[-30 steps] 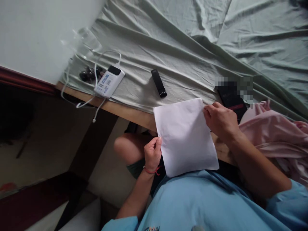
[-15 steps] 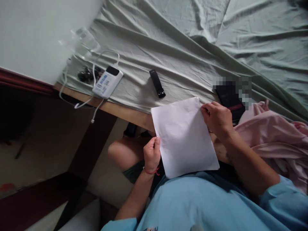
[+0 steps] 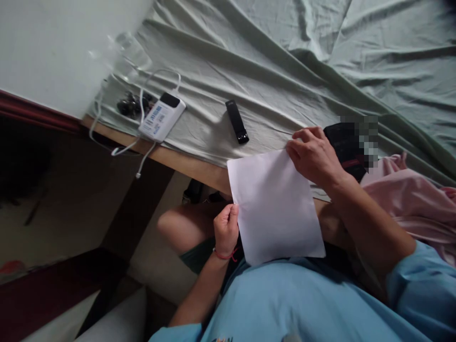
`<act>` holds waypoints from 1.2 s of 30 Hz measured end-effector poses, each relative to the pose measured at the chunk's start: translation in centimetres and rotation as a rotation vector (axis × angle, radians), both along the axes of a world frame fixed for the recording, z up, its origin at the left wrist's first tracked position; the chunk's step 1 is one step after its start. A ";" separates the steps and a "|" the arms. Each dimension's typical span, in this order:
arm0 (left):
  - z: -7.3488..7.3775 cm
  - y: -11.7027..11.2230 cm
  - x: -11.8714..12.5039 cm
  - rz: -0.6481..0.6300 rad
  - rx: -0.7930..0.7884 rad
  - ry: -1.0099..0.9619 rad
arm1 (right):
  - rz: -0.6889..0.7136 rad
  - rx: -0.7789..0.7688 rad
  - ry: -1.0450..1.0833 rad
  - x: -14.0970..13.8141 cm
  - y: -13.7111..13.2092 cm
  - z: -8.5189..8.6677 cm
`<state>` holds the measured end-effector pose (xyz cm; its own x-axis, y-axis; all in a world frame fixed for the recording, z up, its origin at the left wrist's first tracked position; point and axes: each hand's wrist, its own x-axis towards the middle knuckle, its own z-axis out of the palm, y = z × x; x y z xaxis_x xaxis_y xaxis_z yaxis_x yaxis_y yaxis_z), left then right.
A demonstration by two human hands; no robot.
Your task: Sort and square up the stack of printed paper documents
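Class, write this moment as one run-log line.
left hand: holds white paper at left edge | right hand: at paper's top-right corner | black device: on green cloth, beyond paper

Domestic interior, most likely a bedroom; private house or dormitory, cannot tell. Clock read from mid-view, 12 straight ahead. Main sign: a rumpled pale green bedsheet from 11 round to 3, spread over a bed-like surface with a bare wooden edge at 9. Pink cloth, soft and heaped, at 3. White power bank with its white cable at 10, lying loose on the sheet. Plain pale wall, also at 10, farther out; dark red trim along its foot. Casual dress: blue T-shirt at 5, bare knee between 7 and 8.
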<state>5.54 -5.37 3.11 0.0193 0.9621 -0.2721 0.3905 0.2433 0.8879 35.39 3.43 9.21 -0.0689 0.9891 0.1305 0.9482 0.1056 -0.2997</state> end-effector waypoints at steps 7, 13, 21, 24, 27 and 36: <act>0.5 0.1 0.3 -0.009 0.052 0.047 | 0.057 0.001 0.029 -0.2 0.0 0.0; 0.9 0.0 0.6 -0.042 0.117 0.119 | 0.064 -0.015 0.046 -0.6 0.0 0.2; 2.0 0.0 1.0 -0.095 0.210 0.115 | 0.256 -0.084 0.121 -3.2 1.2 1.7; 2.2 0.0 1.1 -0.112 0.231 0.090 | 0.316 -0.144 0.129 -4.0 2.1 1.9; 2.1 -0.1 1.1 -0.117 0.237 0.080 | 0.370 -0.214 0.133 -4.5 3.0 1.9; 1.6 -0.3 1.2 -0.099 0.148 -0.001 | 0.333 -0.346 0.249 -4.6 4.4 2.5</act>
<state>6.77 -5.71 4.70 0.1166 0.9849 -0.1280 0.4055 0.0705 0.9114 30.78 7.86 11.73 -0.3944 0.9071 -0.1472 0.7762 0.2431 -0.5817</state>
